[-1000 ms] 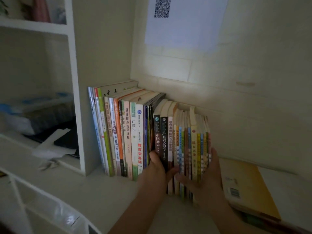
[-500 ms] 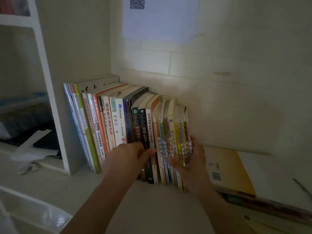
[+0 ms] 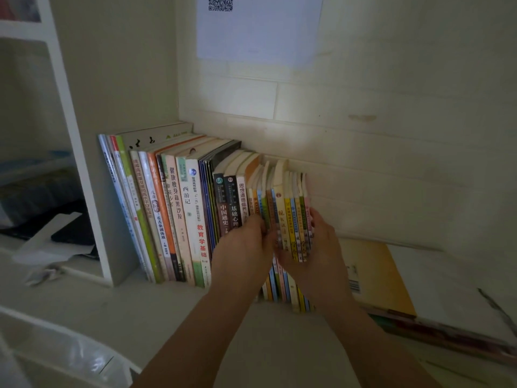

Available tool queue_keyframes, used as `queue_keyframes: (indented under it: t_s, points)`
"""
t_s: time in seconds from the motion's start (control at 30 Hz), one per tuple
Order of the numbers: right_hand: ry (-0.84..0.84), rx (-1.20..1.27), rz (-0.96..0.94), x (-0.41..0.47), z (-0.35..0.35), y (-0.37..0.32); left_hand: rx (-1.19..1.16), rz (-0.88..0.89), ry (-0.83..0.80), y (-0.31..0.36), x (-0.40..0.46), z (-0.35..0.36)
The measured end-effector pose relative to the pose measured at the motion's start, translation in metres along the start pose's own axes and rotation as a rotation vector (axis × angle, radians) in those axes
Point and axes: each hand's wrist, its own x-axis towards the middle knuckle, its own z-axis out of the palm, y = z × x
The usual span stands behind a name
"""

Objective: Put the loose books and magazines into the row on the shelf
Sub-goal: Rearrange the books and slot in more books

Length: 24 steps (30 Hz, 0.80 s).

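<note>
Books stand upright in a row (image 3: 179,208) against the white divider (image 3: 92,169), and I am working at its right end. My left hand (image 3: 246,245) lies against the spines of the dark volumes, fingers curved over them and pressing toward the wall; in this dim light I think it grips nothing, only pushes. My right hand (image 3: 313,247) is cupped round the thin booklets (image 3: 293,217) at the end, thumb on the near side and fingers wrapped behind the last one, so that batch is held between my palms.

I judge the step in hand to be seating these booklets flush into the row and squeezing out the slack. They still fan a little at the top, and their lower edges sit nearer me than the taller books.

Flat on the shelf (image 3: 140,309) just right of my wrist lies a yellow book (image 3: 383,270), on a small stack. Next, I should push the booklets back and left until they stand straight, steady the end with my left hand, then free the right to lift the yellow book and stand it at the end.
</note>
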Motion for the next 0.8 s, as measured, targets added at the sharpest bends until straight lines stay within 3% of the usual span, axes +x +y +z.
queue_keyframes:
  t_s: [0.23, 0.33, 0.4, 0.53, 0.8]
  points:
    - [-0.04, -0.016, 0.015, -0.006, -0.009, -0.003, 0.3, -0.039, 0.02, 0.008, 0.021, -0.003]
    - [-0.074, 0.001, 0.02, -0.007, -0.015, -0.003, 0.284, 0.178, 0.182, 0.006, 0.019, -0.008]
    - [-0.079, -0.043, -0.017, -0.008, -0.02, -0.006, 0.409, 0.345, 0.254, 0.002, 0.024, -0.01]
    - [-0.088, 0.045, -0.001, -0.005, -0.028, -0.004, 0.572, 0.344, 0.002, 0.002, 0.044, -0.032]
    - [-0.134, 0.126, 0.097, -0.006, -0.025, -0.002, 0.693, 0.428, -0.186, 0.003, 0.068, -0.042]
